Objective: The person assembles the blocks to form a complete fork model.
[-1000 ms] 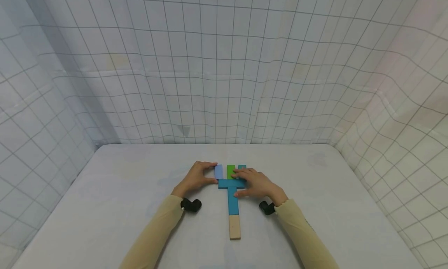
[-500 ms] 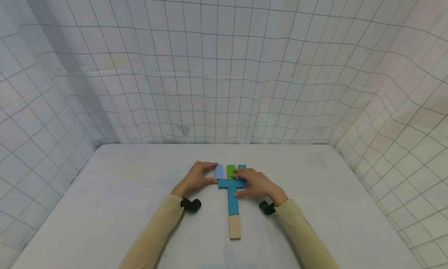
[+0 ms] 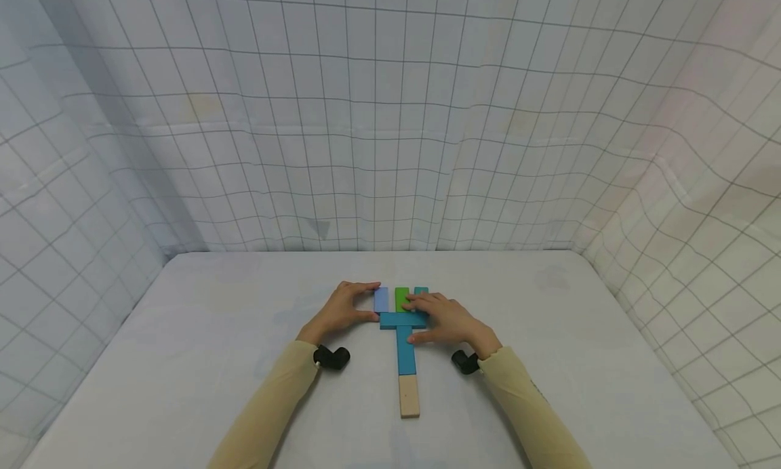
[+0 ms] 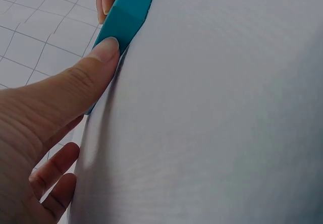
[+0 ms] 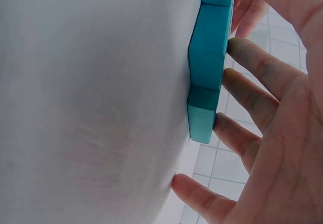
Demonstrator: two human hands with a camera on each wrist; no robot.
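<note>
Flat, coloured blocks lie on the white table in a fork shape. My left hand (image 3: 342, 312) frames the light blue block (image 3: 381, 300), index finger at its far end and thumb at its near end. In the left wrist view, that thumb also touches the end of the blue crossbar block (image 4: 121, 19). My right hand (image 3: 450, 321) spreads over the right side, fingertips resting about the green block (image 3: 402, 298), the crossbar and the teal block (image 3: 422, 290), which it partly covers. Its thumb touches the blue stem block (image 3: 405, 352).
A plain wooden block (image 3: 409, 396) continues the stem towards me. Black wrist cameras (image 3: 332, 358) sit close to the table. Behind and at both sides hangs a white gridded curtain (image 3: 390, 150). White table (image 3: 244, 320) surrounds the blocks.
The left index fingertip has shifted very slightly to the right over the far end of the light blue block. Both hands otherwise hold still, and the blocks keep their arrangement.
</note>
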